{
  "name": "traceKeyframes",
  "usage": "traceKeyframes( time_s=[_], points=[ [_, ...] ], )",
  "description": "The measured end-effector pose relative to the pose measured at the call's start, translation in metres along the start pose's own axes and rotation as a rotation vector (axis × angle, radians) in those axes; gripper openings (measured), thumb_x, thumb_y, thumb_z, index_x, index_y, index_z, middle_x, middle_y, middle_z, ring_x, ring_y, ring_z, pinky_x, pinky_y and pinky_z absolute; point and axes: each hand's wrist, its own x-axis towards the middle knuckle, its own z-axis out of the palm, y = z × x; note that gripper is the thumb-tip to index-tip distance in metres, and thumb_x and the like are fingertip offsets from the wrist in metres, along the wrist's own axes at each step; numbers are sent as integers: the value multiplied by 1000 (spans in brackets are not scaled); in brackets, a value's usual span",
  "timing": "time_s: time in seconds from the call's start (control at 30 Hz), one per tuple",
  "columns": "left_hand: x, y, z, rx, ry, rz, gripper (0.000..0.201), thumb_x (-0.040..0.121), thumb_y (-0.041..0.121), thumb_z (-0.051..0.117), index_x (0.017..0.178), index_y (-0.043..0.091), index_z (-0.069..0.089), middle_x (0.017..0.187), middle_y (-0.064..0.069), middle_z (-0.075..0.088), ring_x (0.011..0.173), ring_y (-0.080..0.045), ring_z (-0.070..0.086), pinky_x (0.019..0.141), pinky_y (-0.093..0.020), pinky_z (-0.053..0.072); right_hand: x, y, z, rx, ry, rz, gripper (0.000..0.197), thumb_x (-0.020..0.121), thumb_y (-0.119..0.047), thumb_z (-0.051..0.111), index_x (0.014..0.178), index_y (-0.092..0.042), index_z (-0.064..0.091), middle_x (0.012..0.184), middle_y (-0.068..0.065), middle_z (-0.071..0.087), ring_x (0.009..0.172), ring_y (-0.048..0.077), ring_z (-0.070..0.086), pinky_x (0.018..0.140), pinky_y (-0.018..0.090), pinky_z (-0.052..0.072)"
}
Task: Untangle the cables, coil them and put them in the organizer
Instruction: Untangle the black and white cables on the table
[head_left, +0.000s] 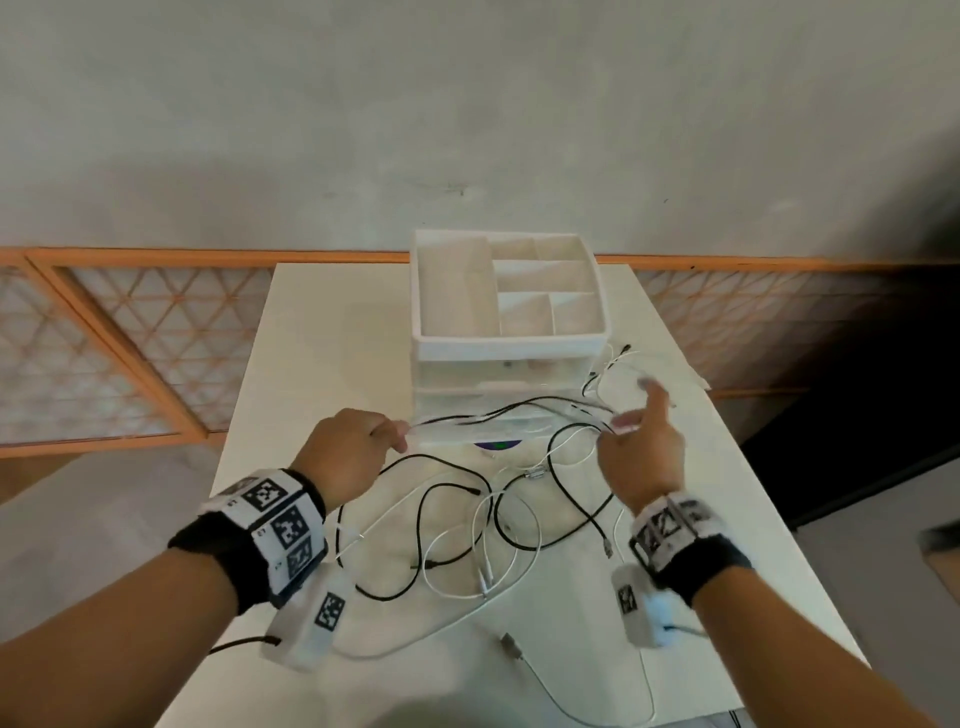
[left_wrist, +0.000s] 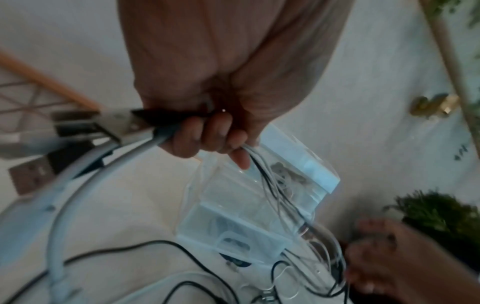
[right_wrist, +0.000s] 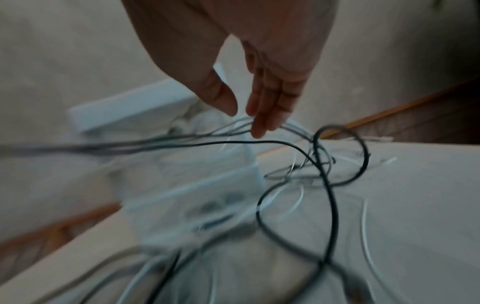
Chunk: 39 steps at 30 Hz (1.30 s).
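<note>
Above table, left hand (head_left: 347, 453) grips cables (head_left: 509, 413); right hand (head_left: 641, 451) spread, touching them

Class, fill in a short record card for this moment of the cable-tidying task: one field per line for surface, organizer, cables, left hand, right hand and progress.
surface: white table
organizer: white organizer, top compartments look bare
cables: black and white cables tangled on the table, none coiled
left hand: left hand grips a bunch of strands in curled fingers
right hand: right hand open, straight fingers touch the stretched strands
progress: untangling under way, nothing stored
</note>
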Motion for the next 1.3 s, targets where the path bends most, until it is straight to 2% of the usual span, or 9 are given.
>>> traceKeyframes(
  time_s=[0.1, 0.17, 0.37, 0.5, 0.63, 0.8, 0.9, 1.07, 1.3],
  points=[
    [2, 0, 2, -198, 18, -44, 38, 101, 35, 50, 78, 9, 63, 61, 6, 46, 56, -16, 43, 57, -28, 34, -40, 25, 39, -254, -325, -192, 28, 78, -11, 58, 105, -18, 64, 92, 2, 70, 85, 24, 63, 79, 29, 46],
    [2, 3, 1, -354, -37, -34, 37, 99, 33, 56, 77, 4, 52, 60, 2, 37, 57, -20, 35, 59, -31, 33, -56, 40, 55, -633, -625, -221, 29, 85, -19, 58, 113, -22, 63, 120, 1, 58, 115, 24, 54, 101, 35, 41],
    [-2, 22, -9, -694, -94, -79, 25, 103, 24, 51, 87, 5, 53, 62, 2, 28, 49, -13, 26, 43, -23, 26, -53, 39, 58, -974, -640, -419, 23, 92, -28, 53, 111, -32, 64, 119, -6, 61, 120, 22, 48, 102, 43, 30],
    [0, 17, -12, -722, -84, -132, 24, 103, 20, 48, 85, 6, 55, 61, 0, 39, 50, -15, 34, 46, -26, 30, -9, -9, 20, -375, -400, -371, 18, 97, -24, 59, 104, -26, 75, 101, 2, 75, 99, 25, 68, 88, 30, 46],
    [2, 16, -15, -776, -48, -152, 23, 103, 16, 46, 85, 5, 56, 68, -9, 58, 54, -20, 51, 53, -31, 43, 12, -73, -38, 57, -119, -436, 13, 94, -22, 68, 97, -17, 79, 77, -8, 72, 71, -2, 63, 66, 5, 42],
    [-2, 36, -29, -995, -55, -73, 24, 104, 14, 44, 86, 3, 55, 91, -24, 70, 78, -33, 66, 79, -44, 55, -5, -115, -49, 138, -392, -583, 12, 93, -23, 70, 96, -18, 80, 89, -1, 77, 85, 14, 68, 79, 25, 53],
    [-3, 52, -35, -1088, -119, 6, 24, 105, 16, 44, 87, 4, 54, 101, -28, 72, 93, -40, 69, 90, -48, 55, -11, -125, -34, 212, -360, -622, 11, 93, -22, 70, 96, -19, 80, 87, 3, 76, 83, 19, 67, 77, 30, 53],
    [-5, 66, -31, -1142, -200, 64, 25, 106, 20, 41, 88, 7, 51, 61, -11, 58, 70, -34, 69, 75, -38, 60, -12, -141, -20, 330, -275, -569, 11, 92, -19, 71, 99, -22, 80, 83, 0, 74, 77, 11, 65, 73, 20, 50],
    [0, 43, -27, -1091, -197, 45, 27, 106, 24, 40, 87, 10, 52, 56, 1, 40, 57, -21, 45, 72, -39, 49, 5, -154, -39, 511, -86, -517, 7, 90, -21, 73, 92, -24, 79, 81, -11, 73, 71, 2, 62, 70, 16, 48]
  ],
)
